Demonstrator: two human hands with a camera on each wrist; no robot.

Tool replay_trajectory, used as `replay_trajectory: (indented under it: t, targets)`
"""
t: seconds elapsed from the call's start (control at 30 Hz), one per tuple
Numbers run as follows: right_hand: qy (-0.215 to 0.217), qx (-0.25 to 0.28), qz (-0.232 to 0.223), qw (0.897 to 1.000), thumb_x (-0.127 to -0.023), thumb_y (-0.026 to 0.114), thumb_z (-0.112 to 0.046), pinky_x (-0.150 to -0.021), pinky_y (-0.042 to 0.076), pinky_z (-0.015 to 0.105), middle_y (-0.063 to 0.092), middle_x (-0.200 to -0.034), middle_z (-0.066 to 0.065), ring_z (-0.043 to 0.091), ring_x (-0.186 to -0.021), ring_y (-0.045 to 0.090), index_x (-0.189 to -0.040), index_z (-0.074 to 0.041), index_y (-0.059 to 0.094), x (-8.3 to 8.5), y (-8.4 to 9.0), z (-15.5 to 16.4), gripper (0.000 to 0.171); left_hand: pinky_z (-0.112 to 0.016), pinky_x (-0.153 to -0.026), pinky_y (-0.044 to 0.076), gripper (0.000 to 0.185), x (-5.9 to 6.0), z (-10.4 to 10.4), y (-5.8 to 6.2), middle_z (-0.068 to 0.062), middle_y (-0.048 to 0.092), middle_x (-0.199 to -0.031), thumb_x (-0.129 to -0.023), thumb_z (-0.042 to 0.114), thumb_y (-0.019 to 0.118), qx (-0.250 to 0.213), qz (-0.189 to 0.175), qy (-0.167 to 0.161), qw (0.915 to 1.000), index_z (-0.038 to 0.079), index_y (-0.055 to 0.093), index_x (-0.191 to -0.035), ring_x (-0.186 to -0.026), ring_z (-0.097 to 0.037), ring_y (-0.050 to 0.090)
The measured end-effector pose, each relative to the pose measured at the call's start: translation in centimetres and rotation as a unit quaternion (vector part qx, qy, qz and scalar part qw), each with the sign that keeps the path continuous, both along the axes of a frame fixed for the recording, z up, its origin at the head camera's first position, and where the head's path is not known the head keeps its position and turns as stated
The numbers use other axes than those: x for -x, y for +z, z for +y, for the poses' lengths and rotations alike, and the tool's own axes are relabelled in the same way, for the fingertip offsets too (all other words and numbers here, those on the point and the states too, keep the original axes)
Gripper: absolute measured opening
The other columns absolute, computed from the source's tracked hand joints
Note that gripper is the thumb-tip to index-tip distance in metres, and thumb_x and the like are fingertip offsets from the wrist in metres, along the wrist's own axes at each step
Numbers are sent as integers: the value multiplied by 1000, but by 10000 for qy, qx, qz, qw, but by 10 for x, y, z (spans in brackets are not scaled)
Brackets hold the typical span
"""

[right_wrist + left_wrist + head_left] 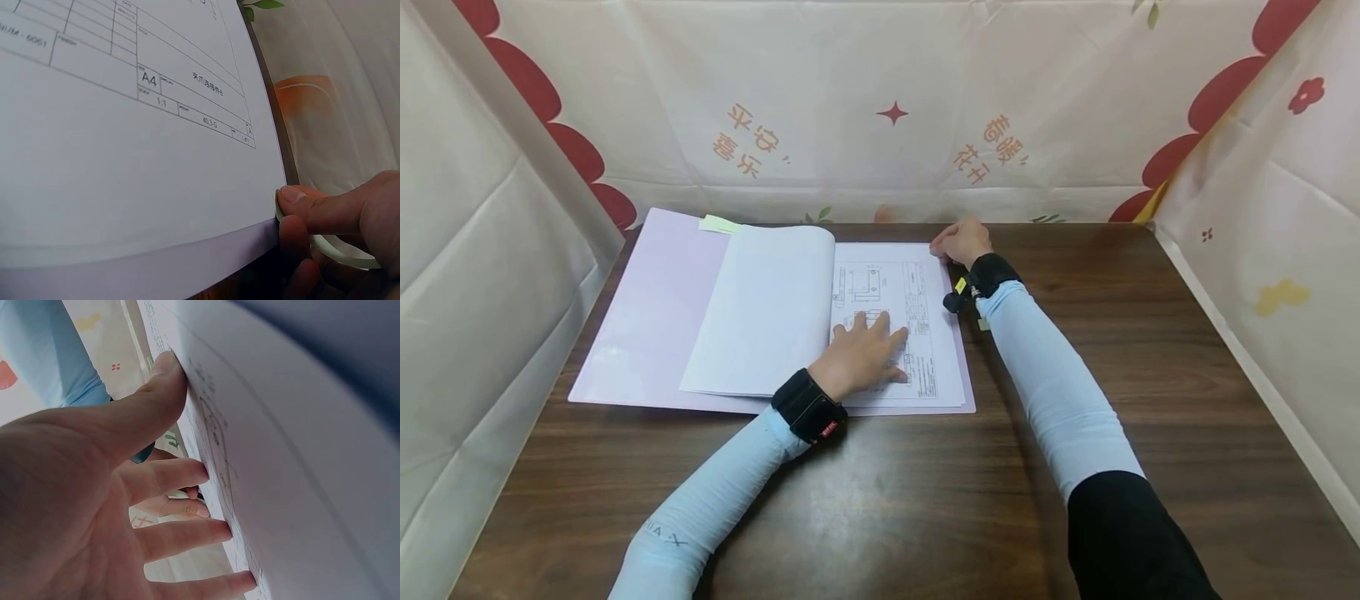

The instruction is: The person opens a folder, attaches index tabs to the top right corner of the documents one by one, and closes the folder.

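On the open lilac folder (pixel 647 333), left hand (pixel 861 354) flat on drawing sheet (pixel 917 333), right hand (pixel 961 242) pinching its far corner; page-turn beginning, next needs a clean single-sheet lift.

I sat at a dark wooden table (pixel 1150 333), with white cloth walls (pixel 880 100) printed with red scallops rising left, right and far.

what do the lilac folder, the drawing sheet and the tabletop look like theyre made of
Folder: probably thin plastic, smooth matt lilac, lying flat; could be card.
Drawing sheet: plain white printed paper; its corner bends under the right hand.
Tabletop: dark wood grain with a faint sheen, possibly laminate rather than solid wood.
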State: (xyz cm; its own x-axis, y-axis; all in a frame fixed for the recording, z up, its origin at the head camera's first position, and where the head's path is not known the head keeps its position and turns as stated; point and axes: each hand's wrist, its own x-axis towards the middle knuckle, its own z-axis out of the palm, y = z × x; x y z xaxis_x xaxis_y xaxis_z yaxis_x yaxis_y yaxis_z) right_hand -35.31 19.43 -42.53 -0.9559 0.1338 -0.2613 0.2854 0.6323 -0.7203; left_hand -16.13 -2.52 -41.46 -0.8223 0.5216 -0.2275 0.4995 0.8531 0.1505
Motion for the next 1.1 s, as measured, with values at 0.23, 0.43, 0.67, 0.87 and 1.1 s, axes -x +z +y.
replay_trajectory:
  t: [0.23,0.43,0.67,0.87,1.1]
  targets:
    - [-61,112,-89,9999,-96,73,-21,-89,50,37,69,-109,8,28,-99,63,-109,-11,79,1,0,-2,18,-69,-111,40,82,0,0,-2,-16,32,-167,-93,58,68,-2,-15,-9,10000,25,38,-161,-150,-50,33]
    - [5,-21,135,9999,-95,74,-20,-84,49,35,71,-101,7,26,-93,63,-105,-11,80,0,3,-4,15,-67,-108,42,81,0,1,-1,-16,33,-167,-93,58,68,-33,5,-33,10000,24,39,-160,-149,-49,35]
    - [123,-622,417,9971,-93,76,-24,-85,46,37,71,-108,10,28,-98,61,-109,-9,78,-5,8,-5,22,-65,-103,46,79,1,2,1,-17,36,-165,-94,57,67,-10,64,-115,9999,22,41,-159,-145,-47,40]
    - [89,-1364,358,9900,-90,79,-33,-78,43,40,68,-109,13,32,-99,59,-108,-5,69,-3,9,-4,35,-65,-105,45,79,0,2,1,-17,35,-166,-94,58,66,10,32,-89,10000,22,40,-160,-146,-48,39]
    - [56,-1213,91,9926,-95,74,-33,-76,43,38,65,-113,12,31,-99,58,-116,-8,67,6,2,-5,34,-64,-103,47,80,2,1,0,-17,37,-165,-93,57,68,52,54,-78,9999,22,41,-159,-144,-47,41]
